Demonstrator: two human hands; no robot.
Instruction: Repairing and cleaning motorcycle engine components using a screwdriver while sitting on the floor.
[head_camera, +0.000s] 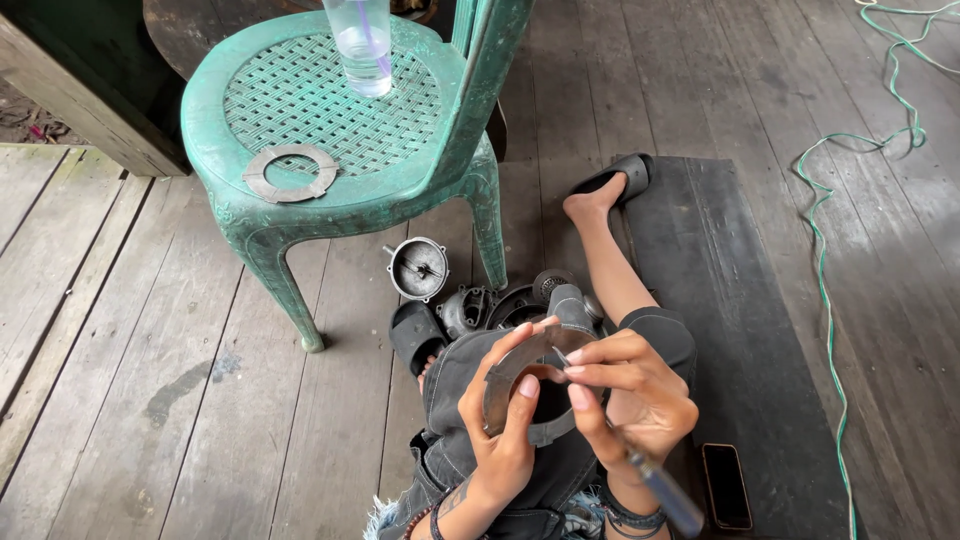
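Left hand (500, 430) grip closed on metal ring (520, 385); right hand (635, 395) grip closed on scraper (660, 490), tip at rim. Likely scraping; steady ring needed.

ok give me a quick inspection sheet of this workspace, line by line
surface: weathered plank floor, dark mat under the seated person
job's things: grey metal ring held up; thin tool at its rim
clutter: round metal parts on the floor, flat ring and clear cup on green plastic chair, phone on mat
grippers: left hand holds ring, right hand holds tool
cables: green cord along the floor at right
surroundings: nothing seen
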